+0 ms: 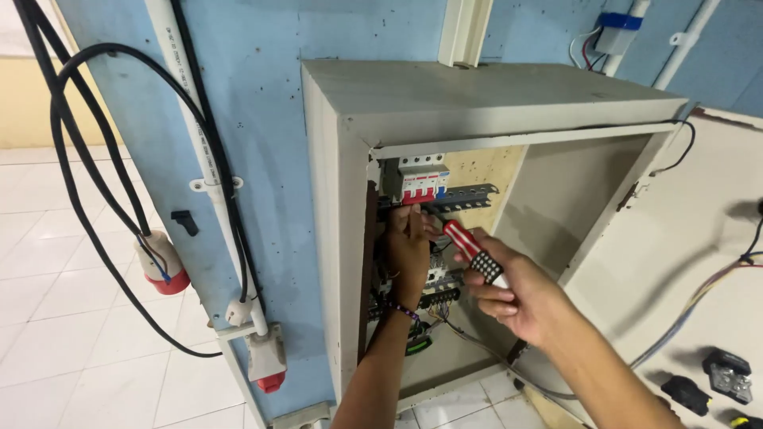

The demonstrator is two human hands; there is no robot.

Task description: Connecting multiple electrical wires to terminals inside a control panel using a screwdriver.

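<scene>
Screwdriver (474, 253) gripped by right hand (520, 298), left hand (409, 250) at breaker (421, 184)

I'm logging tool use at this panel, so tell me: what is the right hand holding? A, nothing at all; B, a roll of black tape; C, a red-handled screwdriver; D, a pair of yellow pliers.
C: the right hand grips a screwdriver with a red, white and black handle, its tip pointing into the box toward the left hand.

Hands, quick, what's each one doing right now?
Left hand: inside the cabinet, fingers by the breakers; grip cannot be told.
Right hand: closed around the red screwdriver.
</scene>
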